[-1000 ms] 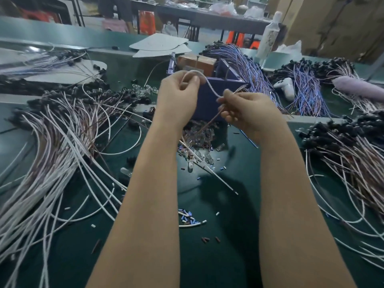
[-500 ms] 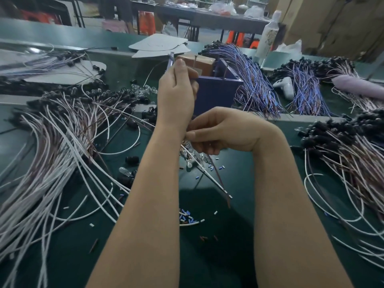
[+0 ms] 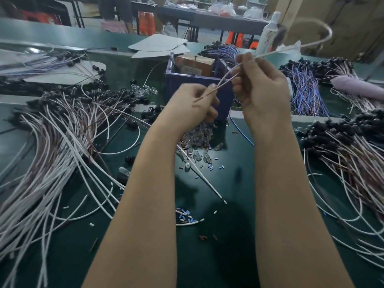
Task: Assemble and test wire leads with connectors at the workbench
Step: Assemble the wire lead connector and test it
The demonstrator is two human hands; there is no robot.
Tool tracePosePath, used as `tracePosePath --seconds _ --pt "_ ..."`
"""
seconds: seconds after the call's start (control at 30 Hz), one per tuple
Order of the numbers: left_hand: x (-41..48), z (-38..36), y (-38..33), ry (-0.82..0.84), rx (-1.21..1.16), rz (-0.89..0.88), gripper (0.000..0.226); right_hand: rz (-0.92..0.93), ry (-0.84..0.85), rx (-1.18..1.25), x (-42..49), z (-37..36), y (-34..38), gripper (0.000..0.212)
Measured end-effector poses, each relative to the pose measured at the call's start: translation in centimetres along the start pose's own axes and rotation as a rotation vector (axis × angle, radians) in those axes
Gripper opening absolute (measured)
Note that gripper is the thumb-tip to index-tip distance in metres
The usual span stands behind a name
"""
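Looking down on the green workbench (image 3: pixel 68 256), and it is buried in wire. Biggest of all, a fan of white and brown leads (image 3: pixel 62 142) with black connectors sprawls across the left side. A matching heap (image 3: pixel 353 154) lies on the right, and blue-purple wires (image 3: pixel 305 94) are piled behind it.

Dead centre at the back sits a blue bin (image 3: pixel 176 86), open-topped, with a brown cardboard box (image 3: pixel 195 63) standing inside it. What else is in there can't be made out. Just in front of the bin, a loose pile of small clear bulbs (image 3: pixel 197 136) lies on the mat.

Both arms are up over that pile. The right hand (image 3: pixel 264 88) has its fingers curled around a white wire lead (image 3: pixel 276 51), which arcs up and away to the right. The left hand (image 3: pixel 191 107), a bit blurred, pinches the lead's thin bare-looking strands, and the two hands are close together in front of the bin.

Smallest of all, a scatter of tiny blue and white sleeve bits (image 3: pixel 185 215) lies between the forearms.
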State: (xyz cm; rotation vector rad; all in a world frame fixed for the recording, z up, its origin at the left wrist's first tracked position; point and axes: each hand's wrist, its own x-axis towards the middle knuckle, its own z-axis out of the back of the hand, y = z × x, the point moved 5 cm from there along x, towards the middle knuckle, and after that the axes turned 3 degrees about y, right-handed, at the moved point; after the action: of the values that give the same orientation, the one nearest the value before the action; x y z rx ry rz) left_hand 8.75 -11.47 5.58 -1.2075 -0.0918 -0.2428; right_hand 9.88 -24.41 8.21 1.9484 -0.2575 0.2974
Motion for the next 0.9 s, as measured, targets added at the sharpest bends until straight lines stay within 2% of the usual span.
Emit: tracePosePath --seconds 0.07,0.13,0.3,0.47,0.8,0.87,0.9 --pt "0.0 0.1 0.8 -0.008 0.021 0.053 0.034 0.013 -0.094 -0.029 0.1 0.8 0.0 0.017" --pt "0.1 0.4 1.2 -0.071 -0.064 0.092 0.034 -0.012 -0.165 -0.115 0.2 1.6 -0.5 0.017" --pt "0.0 1.3 1.5 -0.218 -0.281 0.111 0.030 -0.115 -0.201 -0.266 0.3 2.6 -1.8 0.016" --pt "-0.1 1.4 2.1 -0.212 -0.367 0.190 0.028 -0.114 -0.253 -0.194 0.3 3.1 -2.0 0.013" --pt "-0.1 0.7 1.8 -0.121 -0.137 0.124 0.027 -0.083 -0.318 -0.142 0.3 3.4 -2.6 0.016" --pt "-0.1 0.8 1.6 -0.141 -0.049 0.108 0.029 -0.135 -0.297 -0.302 0.2 3.7 -2.5 0.023" --pt "-0.1 1.0 1.5 -0.158 0.006 0.101 0.030 -0.153 -0.261 -0.511 0.2 3.7 -2.3 0.029"
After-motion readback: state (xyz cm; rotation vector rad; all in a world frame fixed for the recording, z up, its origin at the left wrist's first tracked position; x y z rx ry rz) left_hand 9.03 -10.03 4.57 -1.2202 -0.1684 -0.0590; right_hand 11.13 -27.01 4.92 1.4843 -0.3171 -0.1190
